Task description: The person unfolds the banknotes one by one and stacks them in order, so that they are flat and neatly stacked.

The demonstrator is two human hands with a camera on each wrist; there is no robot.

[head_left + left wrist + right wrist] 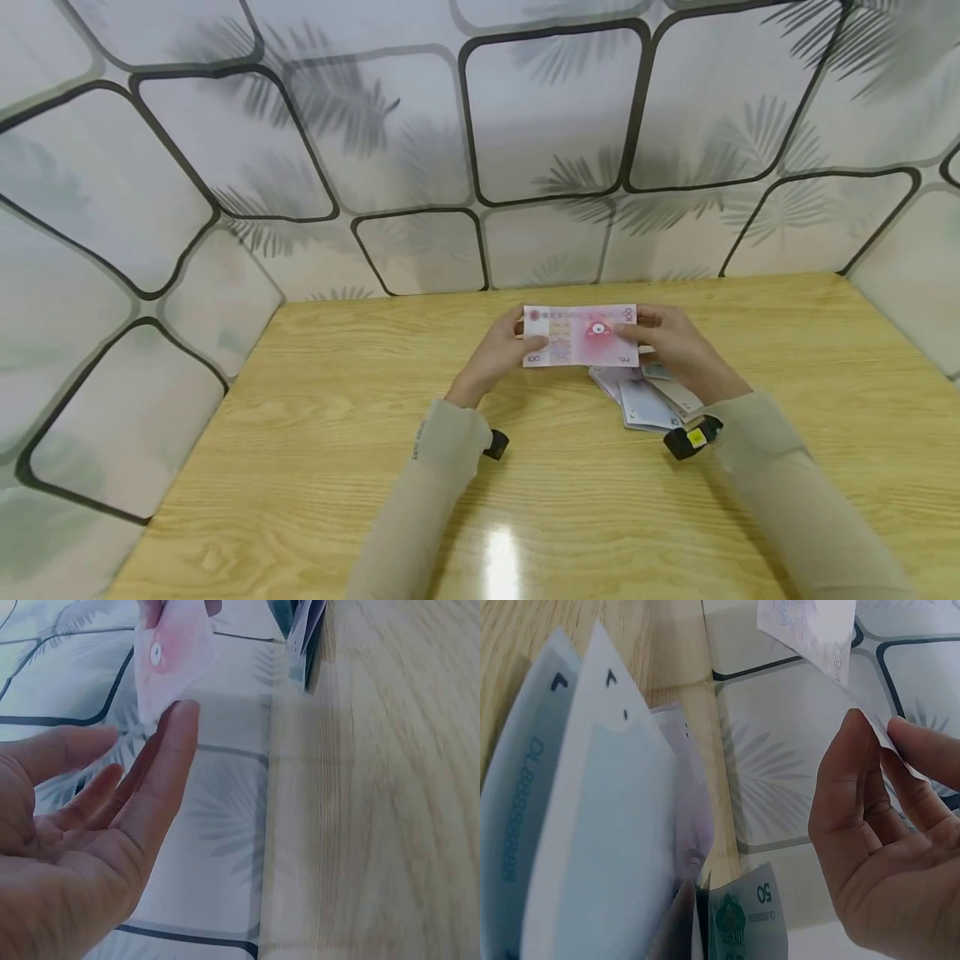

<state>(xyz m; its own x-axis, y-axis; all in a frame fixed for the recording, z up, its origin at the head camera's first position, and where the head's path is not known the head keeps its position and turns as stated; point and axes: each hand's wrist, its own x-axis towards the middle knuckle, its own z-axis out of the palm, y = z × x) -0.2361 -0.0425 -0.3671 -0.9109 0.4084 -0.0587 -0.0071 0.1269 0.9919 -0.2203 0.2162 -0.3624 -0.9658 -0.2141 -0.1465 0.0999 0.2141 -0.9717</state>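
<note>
A pink banknote (585, 354) marked 100 is held up above the table, stretched level between both hands. My right hand (678, 346) pinches its right end, thumb in front and fingers behind. At the left end is my left hand (498, 354); in the left wrist view its long fingers (169, 750) are fairly straight and touch the note's edge, while the thumb stands apart from it. Under my right hand lies a fanned pile of folded banknotes (648, 406), purple, pale blue and brownish. The right wrist view shows a green 50 note (750, 915) among them.
The wooden table (337, 442) runs back to a patterned cloth (555, 125) with leaf prints and dark outlines, which also rises at both sides. A small black device with a yellow label (696, 437) is on the right wrist, above the pile's near edge.
</note>
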